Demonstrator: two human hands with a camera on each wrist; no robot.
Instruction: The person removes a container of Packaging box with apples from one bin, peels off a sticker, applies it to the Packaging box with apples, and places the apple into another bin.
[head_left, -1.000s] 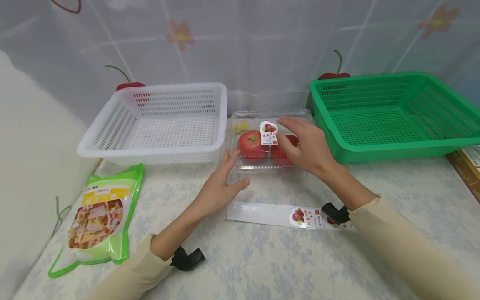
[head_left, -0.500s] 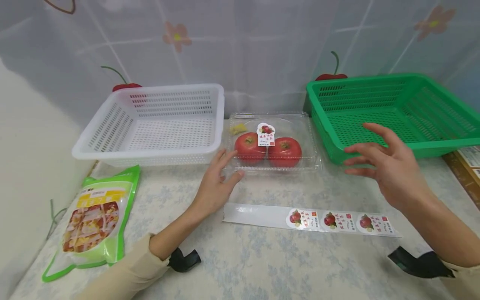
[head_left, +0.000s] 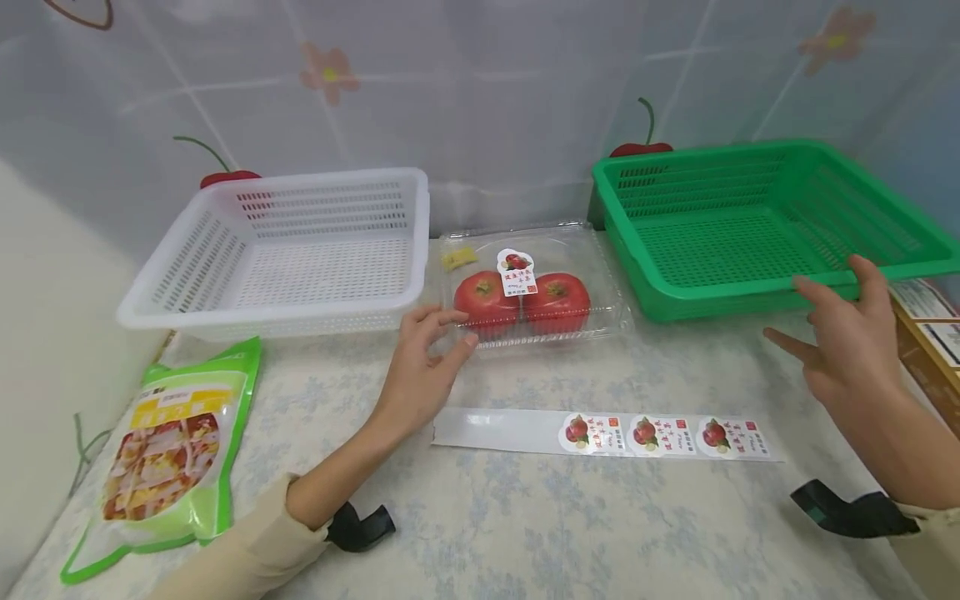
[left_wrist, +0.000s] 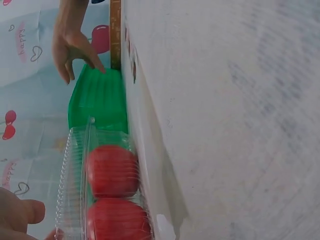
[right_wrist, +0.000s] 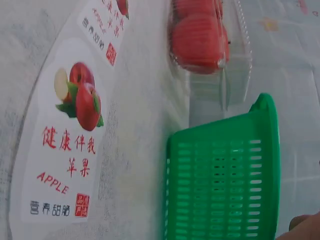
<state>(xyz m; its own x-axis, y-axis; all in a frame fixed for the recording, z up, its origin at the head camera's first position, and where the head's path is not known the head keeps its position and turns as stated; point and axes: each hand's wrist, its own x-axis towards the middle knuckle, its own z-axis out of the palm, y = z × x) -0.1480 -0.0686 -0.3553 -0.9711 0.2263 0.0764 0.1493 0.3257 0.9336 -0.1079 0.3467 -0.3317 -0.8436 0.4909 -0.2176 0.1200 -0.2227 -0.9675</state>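
Observation:
Inside a clear plastic clamshell box (head_left: 600,275) lie two red apples (head_left: 557,302) and a small yellow packet (head_left: 459,258). A white apple-print sticker (head_left: 517,273) is on the lid. My left hand (head_left: 420,358) is at the box's front left corner, fingertips right at its edge and fingers loosely bent. My right hand (head_left: 855,350) is at the front rim of the green plastic basket (head_left: 712,293), its fingers spread and overlapping the rim. Only a bit of that hand shows at the bottom corner of the right wrist view.
A white plastic basket (head_left: 277,321) stands left of the box. A strip of apple stickers (head_left: 607,433) lies in front on the patterned tablecloth (head_left: 570,525). At left is a green-edged food bag (head_left: 168,458). A brown-edged box (head_left: 930,358) lies at far right.
My right hand has left the sticker on the box lid and moved right to the green basket's front rim. My left hand has stayed at the box corner. The head view has shifted slightly.

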